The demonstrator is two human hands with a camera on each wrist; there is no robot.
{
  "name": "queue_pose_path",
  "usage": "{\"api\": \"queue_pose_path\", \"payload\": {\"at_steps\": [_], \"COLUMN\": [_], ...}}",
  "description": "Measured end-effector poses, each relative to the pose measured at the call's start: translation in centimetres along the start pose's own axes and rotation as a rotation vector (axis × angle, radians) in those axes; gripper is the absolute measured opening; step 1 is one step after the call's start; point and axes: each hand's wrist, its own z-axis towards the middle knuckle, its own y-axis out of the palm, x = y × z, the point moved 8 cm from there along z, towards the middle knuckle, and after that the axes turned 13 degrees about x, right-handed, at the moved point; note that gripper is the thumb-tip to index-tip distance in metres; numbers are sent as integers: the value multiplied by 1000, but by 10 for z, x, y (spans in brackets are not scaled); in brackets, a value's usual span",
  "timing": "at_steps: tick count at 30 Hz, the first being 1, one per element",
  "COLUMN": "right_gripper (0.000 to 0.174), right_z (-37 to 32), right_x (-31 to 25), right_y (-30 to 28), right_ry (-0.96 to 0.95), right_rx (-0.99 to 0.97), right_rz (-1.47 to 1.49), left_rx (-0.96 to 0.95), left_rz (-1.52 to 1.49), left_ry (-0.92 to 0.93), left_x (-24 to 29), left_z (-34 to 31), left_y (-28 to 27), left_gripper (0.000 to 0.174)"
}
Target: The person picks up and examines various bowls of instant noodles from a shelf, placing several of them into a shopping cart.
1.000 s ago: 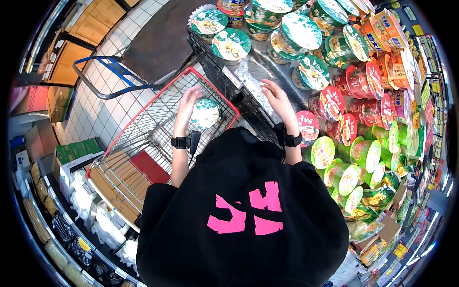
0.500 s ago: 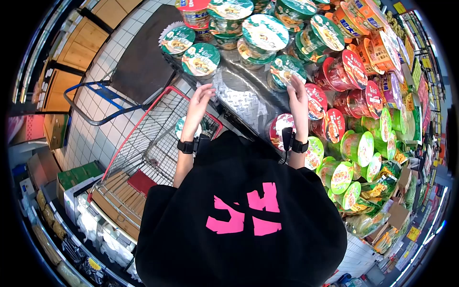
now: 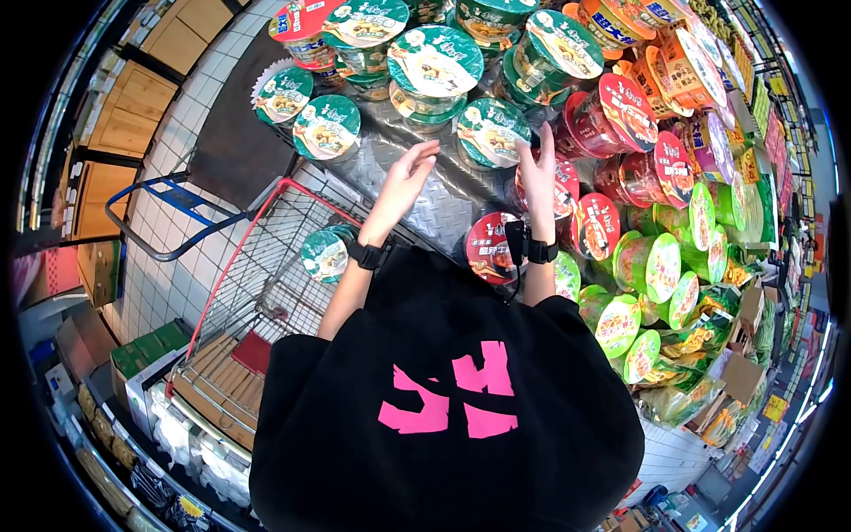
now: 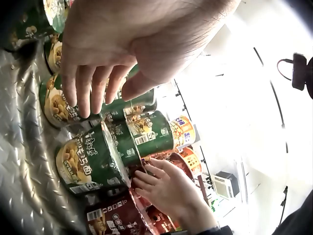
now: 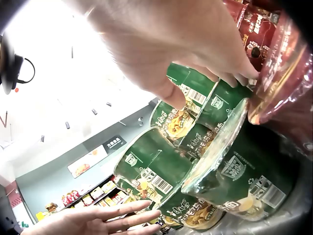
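Observation:
My left hand (image 3: 403,191) hangs over the bare metal plate (image 3: 430,204), fingers extended and holding nothing. To its right, my right hand (image 3: 538,191) is raised between a green-lidded noodle tub (image 3: 493,135) and a red-lidded tub (image 3: 567,184), its fingers spread; whether they touch either cannot be told. In the left wrist view, the left hand (image 4: 129,41) has loosely bent fingers in front of green tubs (image 4: 88,159). The right wrist view has the right hand (image 5: 181,44) above a green tub (image 5: 244,171), beside a red one (image 5: 288,88).
A red-rimmed shopping cart (image 3: 232,270) stands at the left with green-lidded tubs (image 3: 324,255) inside. Beyond it is a blue-handled trolley (image 3: 182,199). Stacked green, red and lime tubs (image 3: 660,266) line the back and right. Another red-lidded tub (image 3: 489,246) sits near my body.
The cart has shifted left in view and the display has come closer. Both hands have moved from around the cart's edge to over the metal plate and beside the tubs, still holding nothing.

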Motion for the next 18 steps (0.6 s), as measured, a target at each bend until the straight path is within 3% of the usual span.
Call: {"api": "queue_pose_path", "payload": {"at_steps": [5,9,13,15,18], "right_gripper": [64,62,59,59,61], "right_z": [10,12,7,7,5], "right_x": [10,19,15,22,22], "right_y": [1,4,8,8,10], "right_ry": [101,-6,86,103,75], "right_rx": [-39,-44,-80,-97,-111], "right_rz": [-61,-192,-52,-82,-112], "left_rx": [-16,26,17,-37,-3], "left_rz": [45,10,16,-43,-86], "left_ry": [-3,6,21,-69,-38], "left_x": [-20,-25,-23,-28,-29], "left_z": [17,22,24,24,20], "left_y": [25,37,43,49,53], "left_gripper": [44,54,56,56,59]}}
